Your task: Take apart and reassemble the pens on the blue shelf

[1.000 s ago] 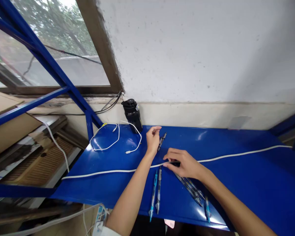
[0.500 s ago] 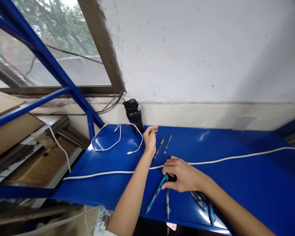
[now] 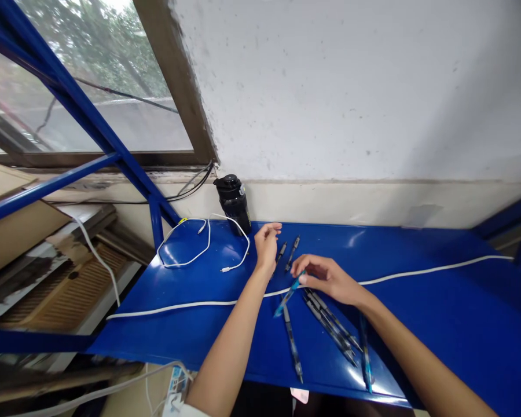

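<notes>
My right hand (image 3: 325, 278) pinches a light-blue pen (image 3: 290, 295) by its upper end, above the white cord. Beyond the cord, my left hand (image 3: 267, 246) hovers with fingers apart and nothing visible in it. Two dark pens lie beside it, one partly hidden by the hand and the other a grey-and-black pen (image 3: 292, 253). On the near side of the cord lie a single grey pen (image 3: 292, 341), a bunch of several grey pens (image 3: 330, 327) and another blue pen (image 3: 365, 356) close to my right forearm.
A white cord (image 3: 178, 306) runs across the blue tabletop (image 3: 443, 324). At the back left stands a black bottle (image 3: 234, 204), with a looped white cable (image 3: 186, 263) near it. Blue frame bars (image 3: 132, 174) rise at the left, by the window.
My right hand has lifted the light-blue pen and moved up and to the right with it, uncovering the bunch of grey pens. My left hand has barely moved.
</notes>
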Demonstrator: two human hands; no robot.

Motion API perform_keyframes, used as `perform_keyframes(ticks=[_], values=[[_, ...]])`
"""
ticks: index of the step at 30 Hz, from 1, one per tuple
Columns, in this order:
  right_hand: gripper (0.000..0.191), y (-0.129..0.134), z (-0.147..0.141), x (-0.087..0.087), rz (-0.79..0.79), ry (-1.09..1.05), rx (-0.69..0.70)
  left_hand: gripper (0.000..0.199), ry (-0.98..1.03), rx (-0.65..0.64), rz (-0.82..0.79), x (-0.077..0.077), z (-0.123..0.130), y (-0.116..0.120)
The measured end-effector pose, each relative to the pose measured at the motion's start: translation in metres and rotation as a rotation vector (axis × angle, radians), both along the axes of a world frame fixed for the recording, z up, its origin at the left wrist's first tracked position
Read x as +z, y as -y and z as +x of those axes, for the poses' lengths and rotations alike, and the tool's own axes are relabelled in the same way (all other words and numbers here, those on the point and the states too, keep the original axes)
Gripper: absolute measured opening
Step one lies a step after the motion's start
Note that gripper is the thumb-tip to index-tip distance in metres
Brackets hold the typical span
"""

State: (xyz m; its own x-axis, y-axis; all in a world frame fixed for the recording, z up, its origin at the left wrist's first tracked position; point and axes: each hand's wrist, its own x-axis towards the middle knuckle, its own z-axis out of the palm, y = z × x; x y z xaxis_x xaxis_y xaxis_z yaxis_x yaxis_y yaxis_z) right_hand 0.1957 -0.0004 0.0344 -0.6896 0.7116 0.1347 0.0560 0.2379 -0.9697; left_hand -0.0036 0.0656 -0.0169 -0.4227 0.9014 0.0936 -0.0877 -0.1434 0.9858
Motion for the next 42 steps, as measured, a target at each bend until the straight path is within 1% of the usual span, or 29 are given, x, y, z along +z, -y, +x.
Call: perform_keyframes(ticks=[3,5,7,10,13,16,18,19,21,24,26,28,31,34,36,38,40,42], values=[[0.033,-0.01,0.006,-0.001,-0.171,-0.185,-0.185,0.024,-0.014,-0.021,0.008,0.0,0.005,0.002],[0.035,-0.016,0.008,-0.003,-0.254,-0.305,-0.323,0.024,-0.026,-0.037,0.011,0.0,0.008,0.003],[0.037,-0.021,0.011,-0.004,-0.319,-0.399,-0.431,0.025,-0.041,-0.053,0.007,0.0,0.011,0.005],[0.037,-0.026,0.017,-0.006,-0.396,-0.465,-0.529,0.024,-0.064,-0.071,0.008,0.002,0.015,0.007],[0.035,-0.031,0.02,-0.006,-0.431,-0.494,-0.588,0.021,-0.074,-0.077,0.033,0.004,0.016,0.009],[0.037,-0.039,0.013,-0.003,-0.421,-0.549,-0.595,0.017,-0.071,-0.089,0.102,0.009,0.016,0.011],[0.042,-0.044,0.004,0.002,-0.409,-0.56,-0.566,0.016,-0.016,-0.132,0.16,0.014,0.018,0.013],[0.044,-0.046,-0.001,0.003,-0.403,-0.549,-0.545,0.017,0.035,-0.172,0.18,0.016,0.019,0.015],[0.046,-0.049,-0.01,0.004,-0.399,-0.495,-0.492,0.025,0.166,-0.296,0.189,0.021,0.023,0.017],[0.047,-0.05,-0.022,-0.004,-0.43,-0.413,-0.441,0.04,0.357,-0.495,0.168,0.023,0.029,0.019],[0.05,-0.048,-0.026,-0.013,-0.482,-0.395,-0.445,0.043,0.42,-0.581,0.164,0.02,0.033,0.019],[0.05,-0.045,-0.027,-0.021,-0.531,-0.394,-0.441,0.044,0.423,-0.611,0.167,0.017,0.036,0.019],[0.045,-0.04,-0.023,-0.026,-0.56,-0.386,-0.371,0.044,0.425,-0.593,0.141,0.014,0.037,0.019],[0.042,-0.038,-0.018,-0.026,-0.523,-0.354,-0.281,0.045,0.441,-0.571,0.093,0.015,0.037,0.02],[0.044,-0.038,-0.016,-0.026,-0.425,-0.298,-0.256,0.043,0.454,-0.53,0.089,0.017,0.037,0.02],[0.047,-0.038,-0.015,-0.025,-0.245,-0.201,-0.297,0.04,0.465,-0.481,0.101,0.019,0.037,0.021],[0.048,-0.037,-0.014,-0.023,-0.041,-0.097,-0.374,0.039,0.473,-0.45,0.112,0.02,0.038,0.021],[0.047,-0.034,-0.014,-0.021,0.109,-0.029,-0.431,0.04,0.489,-0.435,0.115,0.02,0.04,0.023]])
